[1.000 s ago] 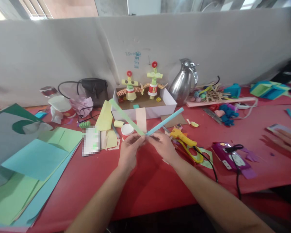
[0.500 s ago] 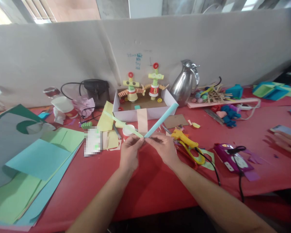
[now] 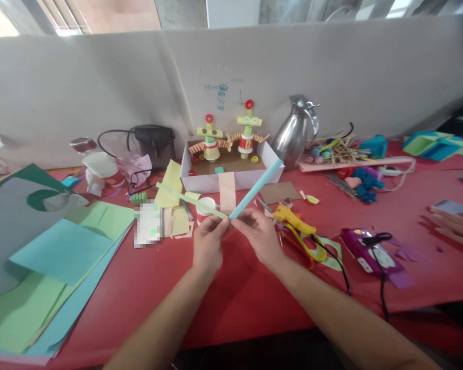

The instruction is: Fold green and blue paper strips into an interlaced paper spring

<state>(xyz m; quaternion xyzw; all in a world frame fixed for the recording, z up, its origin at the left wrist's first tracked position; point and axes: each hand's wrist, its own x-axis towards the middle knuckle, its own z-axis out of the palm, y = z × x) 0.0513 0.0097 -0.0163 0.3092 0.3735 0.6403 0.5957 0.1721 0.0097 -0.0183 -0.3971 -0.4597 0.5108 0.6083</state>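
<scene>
Between my fingertips, two narrow paper strips meet at their near ends and spread apart in a V. The light green paper strip [image 3: 189, 199] slants off to the left, pinched by my left hand [image 3: 209, 241]. The light blue paper strip [image 3: 256, 189] slants up to the right, and my right hand [image 3: 259, 237] pinches its lower end. Both hands are closed, fingertips nearly touching, above the red table [image 3: 231, 303]. Just beyond my left hand stands a paper cup [image 3: 206, 205]. To the right of my right hand lies a yellow glue gun [image 3: 295, 221].
Two paper figures stand in a shallow white box [image 3: 200, 183]. A steel jug [image 3: 293, 133] stands right of it. Coloured paper sheets [image 3: 61, 252] cover the left side. A purple power strip [image 3: 370, 252] with black cords lies right, near another person's hand [image 3: 457, 228].
The green strip's far end has swung lower and to the left, while the blue strip has tilted slightly steeper. Both hands keep their pinch. The other person's hand at the right has shifted slightly.
</scene>
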